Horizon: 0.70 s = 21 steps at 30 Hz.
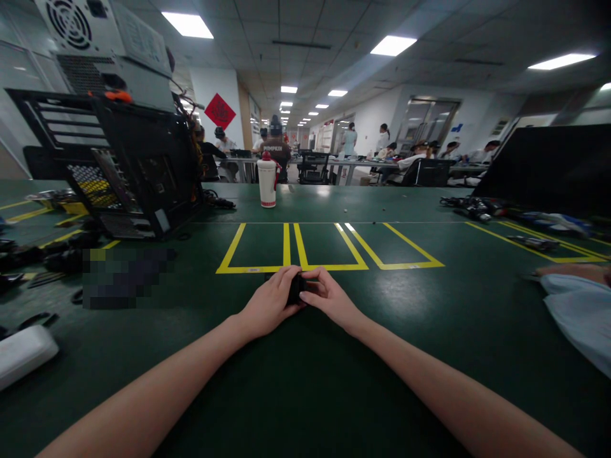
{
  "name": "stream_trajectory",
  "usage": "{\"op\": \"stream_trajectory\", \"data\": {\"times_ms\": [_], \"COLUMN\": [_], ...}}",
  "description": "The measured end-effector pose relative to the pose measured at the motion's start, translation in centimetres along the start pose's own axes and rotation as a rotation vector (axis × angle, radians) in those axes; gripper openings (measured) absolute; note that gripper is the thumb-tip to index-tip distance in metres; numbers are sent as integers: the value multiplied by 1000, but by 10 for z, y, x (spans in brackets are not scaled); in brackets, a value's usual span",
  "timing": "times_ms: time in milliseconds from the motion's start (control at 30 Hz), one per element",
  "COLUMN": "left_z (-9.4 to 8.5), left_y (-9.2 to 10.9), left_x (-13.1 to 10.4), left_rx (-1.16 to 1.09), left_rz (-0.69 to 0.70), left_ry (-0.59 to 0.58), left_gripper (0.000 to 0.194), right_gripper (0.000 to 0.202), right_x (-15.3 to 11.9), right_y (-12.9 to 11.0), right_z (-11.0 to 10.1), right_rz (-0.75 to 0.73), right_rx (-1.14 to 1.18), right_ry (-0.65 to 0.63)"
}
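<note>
A small black object [296, 289] is held between my two hands over the green table, just in front of the yellow tape outlines [331, 267]. My left hand [273, 300] wraps round its left side, with the fingers curled over the top. On the other side, my right hand [330, 298] grips it with thumb and fingertips. Both hands partly cover the object, so its full shape is hidden.
An open black computer case [143, 172] with metal power supplies on top stands back left. A white cup [268, 181] with a red lid is beyond the tape. Cables [472, 207] and a black panel [548, 165] lie right, near another person's sleeve [577, 312].
</note>
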<state>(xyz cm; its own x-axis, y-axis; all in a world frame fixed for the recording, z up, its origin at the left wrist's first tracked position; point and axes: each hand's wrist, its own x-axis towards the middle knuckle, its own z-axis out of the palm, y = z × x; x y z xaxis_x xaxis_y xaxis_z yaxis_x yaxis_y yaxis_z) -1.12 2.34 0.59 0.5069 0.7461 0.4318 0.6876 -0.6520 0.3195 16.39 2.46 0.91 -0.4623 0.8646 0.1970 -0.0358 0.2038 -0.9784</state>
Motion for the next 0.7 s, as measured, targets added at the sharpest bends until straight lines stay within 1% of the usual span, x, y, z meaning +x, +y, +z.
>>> {"op": "stream_trajectory", "data": {"times_ms": [100,267,433,567,700], "left_z": [-1,0,0,-2,-2], "left_y": [1,2,1,2,3], "left_x": [0,1,1,1,1], "left_rx": [-2,1,-7,-5,-7], "left_rz": [5,2,8,-3,-13], "left_ry": [-1,1,5,-15,-9], "left_gripper": [62,62,62,64,62], "right_gripper": [22,29,30,32,26], "right_x": [1,4,5,3,1], "right_y": [0,3,6,5,3], "right_z": [0,-2,-3,-2,-1], "right_rz": [12,-5,1,-19,-7], "right_rx": [-18,-31,11,5,6], "right_ry": [6,-3,-34,-26,-10]}}
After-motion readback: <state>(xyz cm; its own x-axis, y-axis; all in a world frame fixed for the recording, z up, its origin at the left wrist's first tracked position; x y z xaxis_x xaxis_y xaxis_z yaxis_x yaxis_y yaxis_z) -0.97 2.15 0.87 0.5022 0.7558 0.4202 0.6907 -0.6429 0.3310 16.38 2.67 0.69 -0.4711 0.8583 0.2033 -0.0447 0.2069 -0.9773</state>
